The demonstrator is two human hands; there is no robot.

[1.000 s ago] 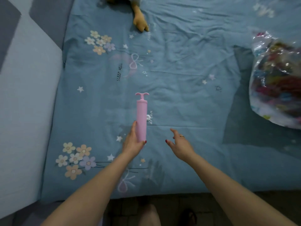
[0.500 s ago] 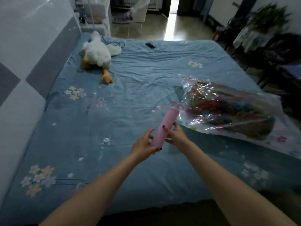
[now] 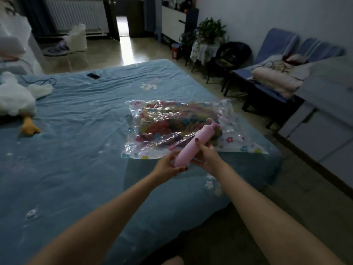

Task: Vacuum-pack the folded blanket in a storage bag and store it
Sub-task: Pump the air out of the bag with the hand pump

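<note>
A clear storage bag point(image 3: 235, 138) printed with small flowers lies flat on the blue bed point(image 3: 76, 150). Inside it is a colourful folded blanket point(image 3: 168, 123). Over the bag's near edge I hold a pink hand pump point(image 3: 193, 148), tilted, its T-handle pointing up and to the right. My left hand point(image 3: 168, 167) grips the pump's lower end. My right hand point(image 3: 207, 156) grips the barrel a little higher up. A small white round valve cap point(image 3: 31, 213) lies on the sheet at the near left.
A white plush duck point(image 3: 15, 102) lies at the bed's left side, with a dark phone point(image 3: 93, 75) and a cable near the far edge. Right of the bed are a blue couch with bedding point(image 3: 275, 81), a chair, plants and a grey cabinet point(image 3: 324, 111).
My view swung up and right from the sheet to the bag. My left hand carried the pump over to the bag, and my right hand, empty a second ago, has taken hold of its barrel.
</note>
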